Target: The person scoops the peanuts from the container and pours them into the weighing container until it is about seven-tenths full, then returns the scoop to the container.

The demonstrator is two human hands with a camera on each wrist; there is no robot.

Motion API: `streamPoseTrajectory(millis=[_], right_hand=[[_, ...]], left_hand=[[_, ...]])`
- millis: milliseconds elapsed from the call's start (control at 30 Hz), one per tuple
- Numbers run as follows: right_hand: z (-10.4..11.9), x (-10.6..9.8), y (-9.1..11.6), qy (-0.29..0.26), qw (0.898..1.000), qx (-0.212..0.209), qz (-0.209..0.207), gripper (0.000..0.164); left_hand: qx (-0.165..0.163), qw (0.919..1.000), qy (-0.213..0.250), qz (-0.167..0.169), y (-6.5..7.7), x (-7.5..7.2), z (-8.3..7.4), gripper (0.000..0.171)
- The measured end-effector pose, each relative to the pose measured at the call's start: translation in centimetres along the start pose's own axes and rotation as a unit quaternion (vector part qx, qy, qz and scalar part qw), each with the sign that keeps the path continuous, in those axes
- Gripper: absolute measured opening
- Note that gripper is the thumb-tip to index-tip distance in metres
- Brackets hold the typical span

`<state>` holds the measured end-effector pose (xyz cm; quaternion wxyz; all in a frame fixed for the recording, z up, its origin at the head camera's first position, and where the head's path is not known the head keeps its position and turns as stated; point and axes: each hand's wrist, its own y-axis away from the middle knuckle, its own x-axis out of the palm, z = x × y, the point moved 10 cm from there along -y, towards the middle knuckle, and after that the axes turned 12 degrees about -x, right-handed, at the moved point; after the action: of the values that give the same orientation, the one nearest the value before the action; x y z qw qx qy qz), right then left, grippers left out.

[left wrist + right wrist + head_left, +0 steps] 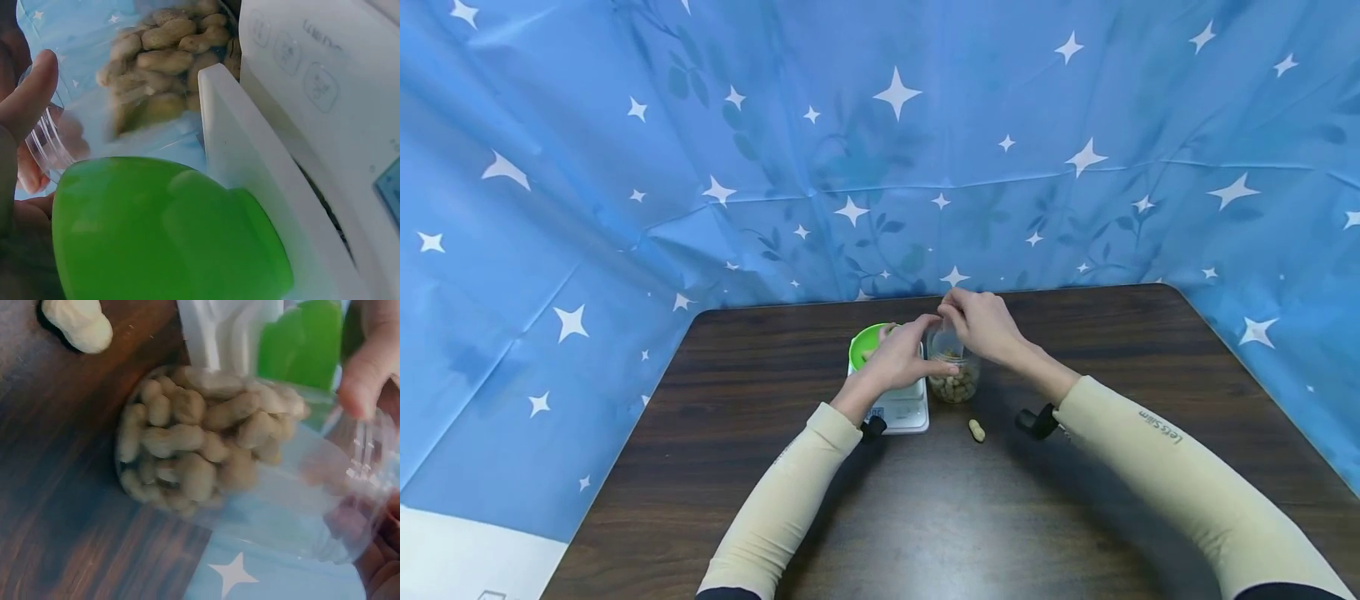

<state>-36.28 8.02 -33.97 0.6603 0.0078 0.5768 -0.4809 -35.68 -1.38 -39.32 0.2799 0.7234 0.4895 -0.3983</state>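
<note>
A clear jar [953, 383], partly filled with peanuts [187, 444] in their shells, stands to the right of a white kitchen scale [904, 417]. On the scale sits a green bowl [862, 343], half covered by my left hand [895, 358] in the head view. That hand holds the jar near its neck, its thumb [365, 384] against the side. My right hand [988, 325] is at the jar's mouth with bent fingers; I cannot tell what it holds there. One loose peanut [976, 431] lies on the table in front of the jar.
The dark wood table [715, 467] reaches back to a blue star-patterned cloth [820, 150]. Buttons and part of a display show on the scale's front in the left wrist view. A dark wrist mount [1037, 422] sits below the right wrist.
</note>
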Motion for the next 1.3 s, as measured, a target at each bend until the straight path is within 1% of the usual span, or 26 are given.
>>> streamPoseTrajectory(millis=[67, 133, 333, 400, 500, 633, 767, 1000, 1200, 1300], right_hand=[[-0.6, -0.4, 0.1, -0.008, 1.000, 0.027, -0.008, 0.018], [-0.9, -0.5, 0.1, -0.012, 0.999, 0.041, -0.008, 0.018], [-0.5, 0.4, 0.1, 0.000, 0.998, 0.034, 0.043, 0.020], [-0.6, 0.7, 0.1, -0.003, 0.998, 0.042, 0.056, 0.020], [-1.1, 0.7, 0.2, -0.016, 0.996, 0.070, 0.059, 0.020], [-1.6, 0.4, 0.1, -0.043, 0.993, 0.092, 0.053, 0.021], [-2.1, -0.2, 0.1, -0.059, 0.991, 0.111, 0.040, 0.024], [-3.6, -1.1, 0.2, -0.096, 0.981, 0.168, 0.023, 0.029], [-4.1, -1.7, 0.0, -0.106, 0.979, 0.177, 0.008, 0.029], [-4.4, -2.0, 0.1, -0.122, 0.975, 0.188, -0.003, 0.029]], left_hand=[[-0.003, 1.0000, 0.002, -0.001, -0.1, 0.1, 0.0, 0.083], [-0.005, 1.0000, 0.004, 0.000, -0.2, 0.2, 0.1, 0.083], [-0.010, 0.9998, 0.014, 0.006, -0.2, 0.3, 0.2, 0.089], [-0.008, 0.9998, 0.015, 0.007, -0.2, 0.3, 0.3, 0.091], [-0.004, 0.9998, 0.017, 0.009, -0.2, 0.4, 0.2, 0.091], [-0.005, 0.9997, 0.022, 0.010, -0.2, 0.3, 0.2, 0.088], [-0.008, 0.9997, 0.022, 0.007, -0.3, 0.2, 0.3, 0.085], [-0.012, 0.9996, 0.026, 0.006, -0.4, 0.3, 0.4, 0.080], [-0.013, 0.9997, 0.019, 0.008, -0.5, 0.3, 0.4, 0.082], [-0.017, 0.9996, 0.017, 0.010, -0.4, 0.3, 0.5, 0.084]])
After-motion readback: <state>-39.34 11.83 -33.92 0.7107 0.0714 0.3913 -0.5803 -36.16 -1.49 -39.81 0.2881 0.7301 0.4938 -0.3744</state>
